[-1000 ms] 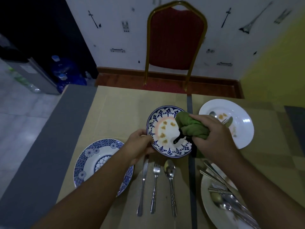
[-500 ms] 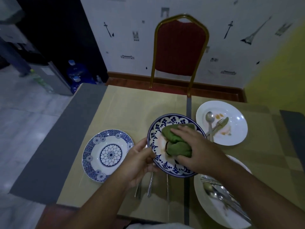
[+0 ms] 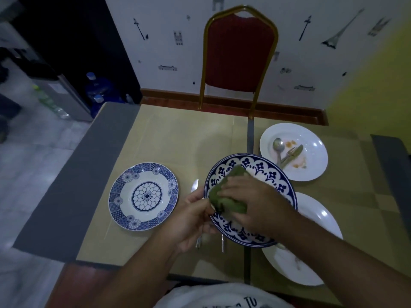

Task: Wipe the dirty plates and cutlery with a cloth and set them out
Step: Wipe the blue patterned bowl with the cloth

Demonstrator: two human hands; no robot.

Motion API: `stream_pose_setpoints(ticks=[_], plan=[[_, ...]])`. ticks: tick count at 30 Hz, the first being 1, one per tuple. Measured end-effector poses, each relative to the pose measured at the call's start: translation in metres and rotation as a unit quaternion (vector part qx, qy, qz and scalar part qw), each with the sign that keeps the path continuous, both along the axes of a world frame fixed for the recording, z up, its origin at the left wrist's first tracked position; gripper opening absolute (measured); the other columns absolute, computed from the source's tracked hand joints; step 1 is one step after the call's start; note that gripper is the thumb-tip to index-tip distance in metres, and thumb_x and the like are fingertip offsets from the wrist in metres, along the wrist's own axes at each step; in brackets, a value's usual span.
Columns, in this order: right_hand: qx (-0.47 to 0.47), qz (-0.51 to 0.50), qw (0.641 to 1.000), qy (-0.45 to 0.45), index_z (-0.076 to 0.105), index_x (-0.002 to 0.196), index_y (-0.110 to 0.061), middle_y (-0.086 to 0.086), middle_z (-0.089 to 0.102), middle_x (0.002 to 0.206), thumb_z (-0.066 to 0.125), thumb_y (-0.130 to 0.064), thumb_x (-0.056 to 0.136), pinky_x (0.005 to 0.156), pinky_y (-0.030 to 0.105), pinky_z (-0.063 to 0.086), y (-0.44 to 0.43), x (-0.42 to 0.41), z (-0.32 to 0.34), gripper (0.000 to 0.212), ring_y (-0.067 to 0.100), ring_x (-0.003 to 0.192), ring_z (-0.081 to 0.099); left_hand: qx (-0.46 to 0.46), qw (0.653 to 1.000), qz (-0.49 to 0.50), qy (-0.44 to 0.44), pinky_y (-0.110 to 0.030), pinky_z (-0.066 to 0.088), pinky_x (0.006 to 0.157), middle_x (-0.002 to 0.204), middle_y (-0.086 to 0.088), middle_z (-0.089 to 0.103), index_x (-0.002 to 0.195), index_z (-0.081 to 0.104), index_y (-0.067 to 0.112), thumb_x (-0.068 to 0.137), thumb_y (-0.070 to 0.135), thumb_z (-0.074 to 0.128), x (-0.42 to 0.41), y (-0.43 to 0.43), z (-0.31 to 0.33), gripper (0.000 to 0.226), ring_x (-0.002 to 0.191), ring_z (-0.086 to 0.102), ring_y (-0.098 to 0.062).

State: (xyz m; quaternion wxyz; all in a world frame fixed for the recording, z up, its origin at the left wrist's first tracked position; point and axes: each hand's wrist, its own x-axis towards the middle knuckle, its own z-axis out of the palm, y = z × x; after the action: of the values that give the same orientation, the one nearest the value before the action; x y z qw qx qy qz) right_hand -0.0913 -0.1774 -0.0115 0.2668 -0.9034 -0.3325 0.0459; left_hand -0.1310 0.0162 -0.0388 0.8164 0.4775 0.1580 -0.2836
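My left hand (image 3: 191,218) grips the left rim of a blue-and-white patterned plate (image 3: 264,172), held just above the table. My right hand (image 3: 249,203) presses a bunched green cloth (image 3: 229,190) onto the plate's inside, covering its middle. A second blue patterned plate (image 3: 143,196) lies flat on the table to the left. Cutlery (image 3: 201,241) lies on the table under the held plate, mostly hidden. At the back right, a white plate (image 3: 311,152) with food smears carries a spoon and fork (image 3: 285,153). Another white plate (image 3: 315,218) sits at the front right, half hidden by my right arm.
A beige table (image 3: 178,138) with grey borders fills the view. A red chair with a gold frame (image 3: 239,54) stands beyond the far edge. Blue water bottles (image 3: 97,90) and a dispenser stand on the floor at the left.
The held plate has dropped from a tilt to nearly level, nearer me. My right hand has slid the cloth leftward across its inside. The camera has pulled back.
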Motion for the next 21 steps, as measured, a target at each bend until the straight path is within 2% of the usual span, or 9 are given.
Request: stream_pose_setpoints(ticks=[2,4,6,8,10,12,15,18,21], plan=[[0.000,-0.069,0.997,0.023,0.068,0.117,-0.026,-0.009,0.067,0.118,0.068,-0.038,0.082,0.107,0.036,0.038,0.003,0.017,0.008,0.037,0.011,0.114,0.054,0.003,1.000,0.014,-0.005,-0.036,0.057,0.058,0.098,-0.019,0.068,0.118,0.071,0.011,0.074,0.006,0.059,-0.003,0.001,-0.001,0.046,0.076,0.063,-0.029],[-0.001,-0.128,0.992,0.022,0.070,0.115,-0.024,-0.006,0.069,0.112,0.070,-0.031,0.081,0.096,0.030,0.044,-0.004,0.025,0.011,0.034,0.015,0.105,0.058,-0.001,0.999,0.046,-0.005,-0.040,0.059,0.061,0.097,-0.019,0.069,0.115,0.073,0.015,0.072,0.004,0.060,-0.002,0.007,-0.002,0.047,0.074,0.065,-0.030],[-0.002,-0.159,0.987,0.034,0.071,0.113,-0.022,-0.006,0.069,0.108,0.071,-0.025,0.080,0.089,0.026,0.048,-0.012,0.014,0.007,0.033,0.013,0.098,0.061,0.010,0.998,0.055,-0.014,-0.047,0.058,0.072,0.102,-0.018,0.072,0.120,0.072,0.021,0.071,0.001,0.058,0.001,0.014,-0.005,0.054,0.080,0.064,-0.033],[0.000,-0.184,0.981,0.054,0.070,0.114,-0.021,-0.005,0.067,0.105,0.072,-0.022,0.079,0.087,0.029,0.051,-0.014,-0.006,-0.002,0.035,0.011,0.095,0.060,0.023,0.999,0.044,-0.019,-0.048,0.058,0.074,0.106,-0.019,0.072,0.123,0.071,0.023,0.071,0.001,0.056,0.003,0.017,-0.006,0.058,0.085,0.065,-0.035],[0.037,-0.222,0.972,0.062,0.070,0.114,-0.020,-0.004,0.065,0.102,0.073,-0.017,0.078,0.084,0.031,0.051,-0.008,-0.015,-0.010,0.036,0.012,0.093,0.059,0.023,0.999,0.026,-0.013,-0.045,0.059,0.068,0.107,-0.021,0.070,0.123,0.071,0.022,0.071,0.001,0.056,0.002,0.016,-0.007,0.058,0.088,0.064,-0.037],[0.078,-0.248,0.964,0.056,0.070,0.114,-0.019,-0.001,0.064,0.100,0.072,-0.014,0.080,0.081,0.031,0.050,0.004,-0.005,-0.011,0.034,0.015,0.091,0.058,0.030,0.999,0.011,-0.007,-0.048,0.058,0.071,0.107,-0.023,0.066,0.123,0.070,0.019,0.070,0.000,0.056,0.000,0.015,-0.008,0.058,0.091,0.060,-0.039],[0.062,-0.192,0.979,0.028,0.072,0.111,-0.018,0.000,0.069,0.103,0.073,-0.016,0.079,0.085,0.031,0.047,0.019,0.012,-0.006,0.032,0.017,0.095,0.060,0.037,0.999,0.000,0.002,-0.056,0.048,0.083,0.105,-0.022,0.066,0.120,0.070,0.014,0.070,0.001,0.056,0.001,0.016,-0.007,0.053,0.088,0.060,-0.037],[0.026,-0.062,0.996,0.049,0.072,0.108,-0.026,-0.011,0.069,0.106,0.073,-0.032,0.077,0.093,0.031,0.044,0.023,0.008,-0.002,0.032,0.009,0.101,0.058,0.035,0.999,-0.008,0.001,-0.049,0.050,0.080,0.101,-0.017,0.070,0.114,0.073,0.017,0.071,0.003,0.055,0.001,0.020,-0.008,0.049,0.081,0.066,-0.031],[-0.010,0.039,0.996,0.078,0.074,0.103,-0.030,-0.015,0.068,0.104,0.075,-0.035,0.072,0.095,0.028,0.043,0.013,-0.004,-0.002,0.031,0.005,0.105,0.056,0.021,1.000,0.007,0.008,-0.053,0.050,0.085,0.110,-0.023,0.067,0.118,0.072,0.016,0.072,0.002,0.053,-0.001,0.025,-0.015,0.051,0.091,0.063,-0.038]])
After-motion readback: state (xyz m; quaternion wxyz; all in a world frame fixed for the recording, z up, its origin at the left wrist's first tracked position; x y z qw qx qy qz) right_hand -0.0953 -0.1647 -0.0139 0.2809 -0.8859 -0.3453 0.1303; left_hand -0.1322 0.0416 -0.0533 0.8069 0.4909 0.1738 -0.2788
